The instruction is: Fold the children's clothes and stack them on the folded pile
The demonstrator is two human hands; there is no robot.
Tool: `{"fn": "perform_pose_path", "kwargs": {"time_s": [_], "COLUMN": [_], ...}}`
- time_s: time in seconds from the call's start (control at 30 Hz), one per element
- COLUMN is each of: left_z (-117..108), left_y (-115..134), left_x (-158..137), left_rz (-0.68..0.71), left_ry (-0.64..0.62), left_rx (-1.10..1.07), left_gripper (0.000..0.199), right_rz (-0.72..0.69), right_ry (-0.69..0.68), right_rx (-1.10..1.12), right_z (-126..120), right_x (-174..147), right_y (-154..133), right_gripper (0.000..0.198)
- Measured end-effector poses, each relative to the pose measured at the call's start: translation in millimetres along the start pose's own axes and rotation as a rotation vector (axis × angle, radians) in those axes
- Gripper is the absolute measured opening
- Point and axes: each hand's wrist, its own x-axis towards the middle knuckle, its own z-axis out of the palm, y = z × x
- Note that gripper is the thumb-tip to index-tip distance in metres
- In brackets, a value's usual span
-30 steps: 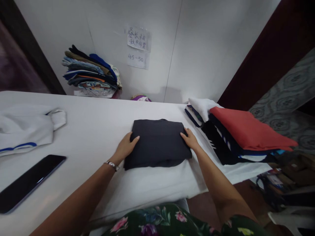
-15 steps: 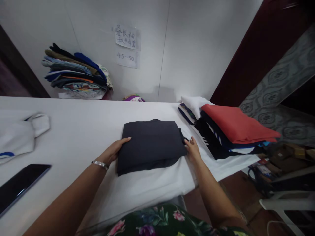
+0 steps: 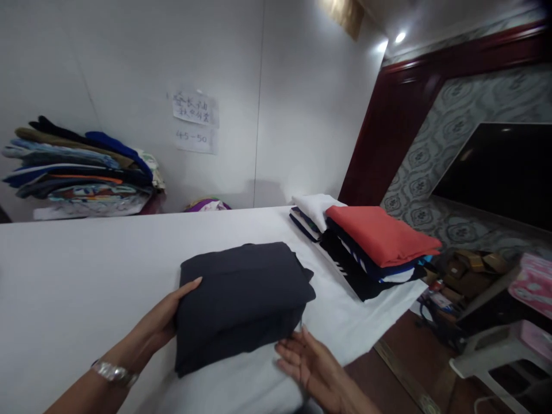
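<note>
Dark folded garment [image 3: 245, 293] is sitting on white table [image 3: 86, 264]; left hand [image 3: 164, 319] is gripping left edge, thumb uppermost; right hand [image 3: 313, 365] is lying half-open at near-right corner, apparently gripping nothing. Even support should be preserving folds.

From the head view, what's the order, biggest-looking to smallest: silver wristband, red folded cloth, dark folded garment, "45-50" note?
1. Dark folded garment
2. Red folded cloth
3. "45-50" note and silver wristband: too alike to rank

Left fingers [image 3: 169, 328] partly hidden by dark folded garment [image 3: 241, 299]
</note>
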Motion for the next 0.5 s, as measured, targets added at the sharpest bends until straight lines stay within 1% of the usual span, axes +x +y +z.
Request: {"fn": "perform_pose_path", "kwargs": {"time_s": [0.07, 0.13, 0.23, 0.37, 0.5], "left_z": [0, -2, -11, -31, -51], "left_y": [1, -1, -9, -30, -47], "left_x": [-3, -6, -6, -1, 13], "left_rz": [0.003, -0.012, -0.028, -0.045, -0.047], "left_ry": [0.011, 0.019, 0.022, 0.006, 0.015], "left_rx": [0.031, 0.067, 0.101, 0.12, 0.134], "left_gripper": [0.043, 0.046, 0.049, 0.047, 0.042], "right_rz": [-0.014, -0.084, -0.163, -0.182, -0.172], "right_ry": [-0.059, -0.103, -0.156, -0.104, -0.079], "right_rx": [0.112, 0.201, 0.197, 0.125, 0.098], "right_z": [10, 19, 31, 46, 58], "right_x": [13, 28, 46, 54, 59], "right_y": [5, 4, -4, -6, 8], "right_gripper": [0.044, 0.05, 0.052, 0.047, 0.043]}}
